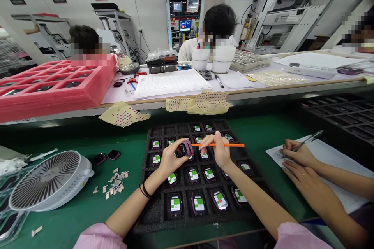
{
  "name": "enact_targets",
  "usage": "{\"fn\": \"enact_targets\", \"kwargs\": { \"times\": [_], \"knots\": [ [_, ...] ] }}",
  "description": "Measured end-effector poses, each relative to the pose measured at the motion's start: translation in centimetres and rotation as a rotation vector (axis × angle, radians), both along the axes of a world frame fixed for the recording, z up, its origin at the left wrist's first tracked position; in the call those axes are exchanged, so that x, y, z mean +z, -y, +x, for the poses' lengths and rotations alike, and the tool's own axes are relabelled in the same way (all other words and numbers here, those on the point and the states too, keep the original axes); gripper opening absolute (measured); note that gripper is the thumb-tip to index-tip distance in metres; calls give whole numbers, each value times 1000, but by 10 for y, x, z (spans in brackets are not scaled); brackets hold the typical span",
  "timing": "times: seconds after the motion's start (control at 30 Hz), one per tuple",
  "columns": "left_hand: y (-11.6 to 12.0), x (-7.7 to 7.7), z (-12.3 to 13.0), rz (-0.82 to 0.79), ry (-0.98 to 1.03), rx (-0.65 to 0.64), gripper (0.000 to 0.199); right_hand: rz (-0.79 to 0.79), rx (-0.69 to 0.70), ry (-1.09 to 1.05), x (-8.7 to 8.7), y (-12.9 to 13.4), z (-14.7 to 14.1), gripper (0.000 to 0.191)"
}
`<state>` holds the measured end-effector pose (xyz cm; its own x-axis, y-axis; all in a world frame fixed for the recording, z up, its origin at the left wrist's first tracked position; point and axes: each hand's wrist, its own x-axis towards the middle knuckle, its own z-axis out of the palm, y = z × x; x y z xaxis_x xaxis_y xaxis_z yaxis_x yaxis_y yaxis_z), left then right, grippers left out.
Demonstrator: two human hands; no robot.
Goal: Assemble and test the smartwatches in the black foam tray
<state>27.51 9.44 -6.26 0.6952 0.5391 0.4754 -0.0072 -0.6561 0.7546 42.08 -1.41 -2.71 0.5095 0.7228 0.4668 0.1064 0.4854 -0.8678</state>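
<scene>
My left hand (172,159) grips a purple smartwatch case (188,148) by its edges, tilted on its side above the tray. In my right hand (219,149) is a thin orange stick (233,145), held level like a pen. Its left tip reaches to the side of the watch case; whether it touches I cannot tell. Below both hands lies a black foam tray (154,206) with rows of pockets. Many pockets hold smartwatches (198,203) whose lit screens show green and white blocks. My hands and forearms hide some of the pockets.
A white round fan (51,179) stands left, near two dark watches (113,154) and small scattered tabs (117,183). At right, a co-worker's hands (306,179) write on paper (347,167). A shelf with a pink foam tray (96,89) runs across behind; another black tray (350,116) sits far right.
</scene>
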Motion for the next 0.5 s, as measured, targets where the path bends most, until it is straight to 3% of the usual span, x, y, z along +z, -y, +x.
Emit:
{"fn": "enact_targets", "kwargs": {
  "times": [0.23, 0.5],
  "knots": [
    [0, 1, 2, -68, -5, 25, 49, 73, 14, 102, -3, -1, -4, 58],
    [0, 3, 2, -30, -40, 27, 53, 105, 61, 183, -7, 2, -6, 53]
  ]
}}
